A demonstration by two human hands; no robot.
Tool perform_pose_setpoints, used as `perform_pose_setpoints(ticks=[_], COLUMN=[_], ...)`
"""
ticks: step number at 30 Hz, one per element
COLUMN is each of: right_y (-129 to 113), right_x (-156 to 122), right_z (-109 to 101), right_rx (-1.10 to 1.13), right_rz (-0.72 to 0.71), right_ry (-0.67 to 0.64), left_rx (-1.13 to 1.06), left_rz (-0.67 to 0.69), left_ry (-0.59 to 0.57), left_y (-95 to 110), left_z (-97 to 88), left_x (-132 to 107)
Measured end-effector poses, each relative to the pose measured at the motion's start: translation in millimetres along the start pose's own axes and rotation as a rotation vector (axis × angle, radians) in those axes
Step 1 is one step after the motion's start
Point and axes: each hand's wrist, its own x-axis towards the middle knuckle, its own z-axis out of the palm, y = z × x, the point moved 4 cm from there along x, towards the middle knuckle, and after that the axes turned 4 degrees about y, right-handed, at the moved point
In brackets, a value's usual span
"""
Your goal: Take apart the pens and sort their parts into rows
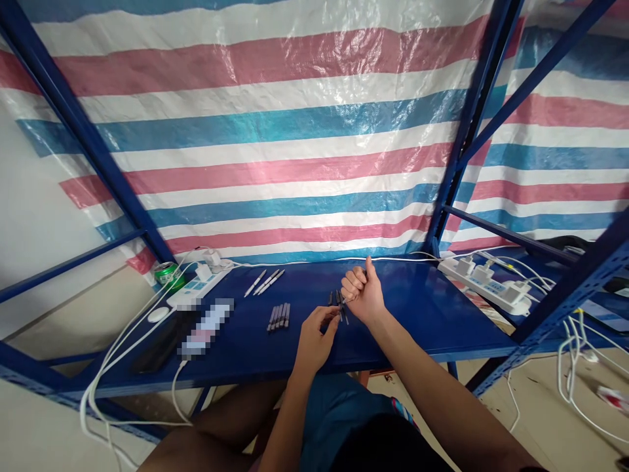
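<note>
Close together over the table, both my hands are closed. Fingers and thumb of my left hand [318, 331] pinch a thin, dark pen part [342, 305]. The fingers of my right hand [362, 292] are curled around its upper end, with the thumb pointing up; most of the part is hidden in that fist. Several dark slim pen parts [337, 297] lie on the table just behind and below my hands, partly covered. Left of my left hand, several translucent pen barrels [278, 318] lie side by side. Farther back are white pens [268, 282], lying slanted.
The blue table [417, 314] stands inside a blue metal frame [452, 151], before a striped plastic sheet [295, 131]. At left are a green can [170, 275], a power strip [199, 286] and a phone with a blurred screen [206, 328]. Another power strip [484, 285] with cables sits at right.
</note>
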Motion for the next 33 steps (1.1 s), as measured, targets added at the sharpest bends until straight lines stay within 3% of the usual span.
perform_pose_setpoints(ticks=[7,14,23,28,33], right_y=[9,2,26,38,41], right_x=[-5,-4,-7,-12,-23], right_z=[3,3,1,-12,-26], right_rx=[-0.034,-0.109,-0.429,-0.635,-0.97], right_rz=[0.049,0.006,-0.049,-0.096,-0.022], right_ry=[-0.03,0.002,0.033,-0.002,-0.082], left_rx=[-0.043,-0.085,-0.109,-0.164,-0.102], left_rz=[0.019,-0.002,-0.067,-0.098,-0.144], left_ry=[-0.029,-0.013,-0.024,0.009,0.005], left_y=[8,1,-1,-8,-12], left_z=[-0.3,-3.4,-4.3,-7.2,-10.1], left_x=[-1,-1,-3,-5,-5])
